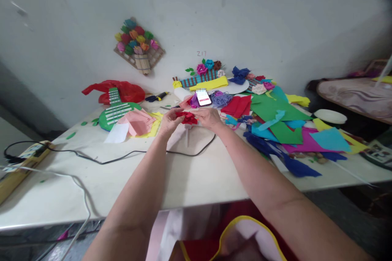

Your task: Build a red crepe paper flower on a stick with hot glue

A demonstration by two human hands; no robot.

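My left hand and my right hand meet over the middle of the table, both with fingers closed on a bunched piece of red crepe paper. The paper looks gathered into folds, rather like a flower, and fingers cover its two sides. Just below it on the tabletop lies a whitish object that I cannot make out clearly. Behind my hands rest a lit phone and a tangle of purple strips. Folded red paper lies past my right hand.
Coloured paper sheets spread over the right side. At left are a green paper guitar shape, pink paper and a power strip. A black cord crosses the table. Pliers lie behind, and paper flowers hang above.
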